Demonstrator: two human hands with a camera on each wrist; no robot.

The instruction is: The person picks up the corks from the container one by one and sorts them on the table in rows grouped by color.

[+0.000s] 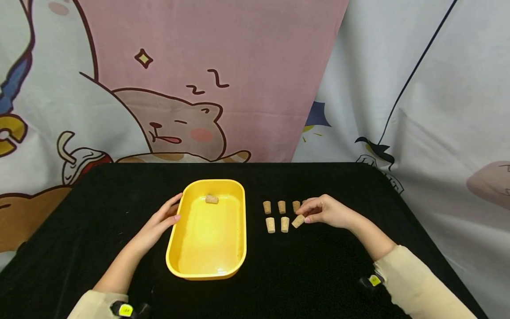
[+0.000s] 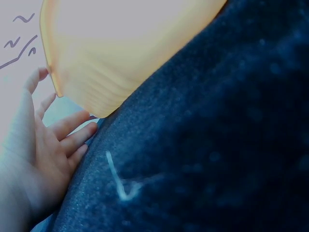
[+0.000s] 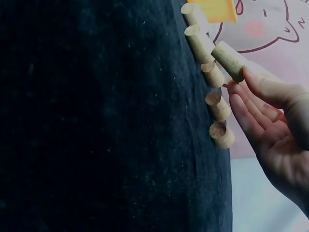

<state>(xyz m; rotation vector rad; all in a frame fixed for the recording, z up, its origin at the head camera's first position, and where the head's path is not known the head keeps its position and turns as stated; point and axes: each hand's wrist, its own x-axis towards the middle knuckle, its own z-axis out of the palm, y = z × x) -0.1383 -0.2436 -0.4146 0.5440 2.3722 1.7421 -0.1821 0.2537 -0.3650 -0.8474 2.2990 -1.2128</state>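
Observation:
A yellow tray [image 1: 206, 271] stands left of centre, with one cork stopper [image 1: 212, 199] lying near its far end. Along its left side rests my left hand [image 1: 159, 221], thumb at the rim and fingers loosely extended against the outer wall. In the left wrist view those fingers of the left hand [image 2: 55, 150] touch the tray [image 2: 111, 63] without wrapping round it. My right hand [image 1: 328, 212] pinches a tilted cork stopper [image 1: 298, 221] between thumb and fingertips. The right wrist view shows this held cork [image 3: 228, 61] raised beside the standing ones.
Several tapered corks stand right of the tray in two rows, among them a back-row cork [image 1: 267, 207] and a front-row cork [image 1: 270, 225]. Black cloth [image 1: 279, 283] covers the table. A printed curtain [image 1: 259, 88] hangs behind its far edge.

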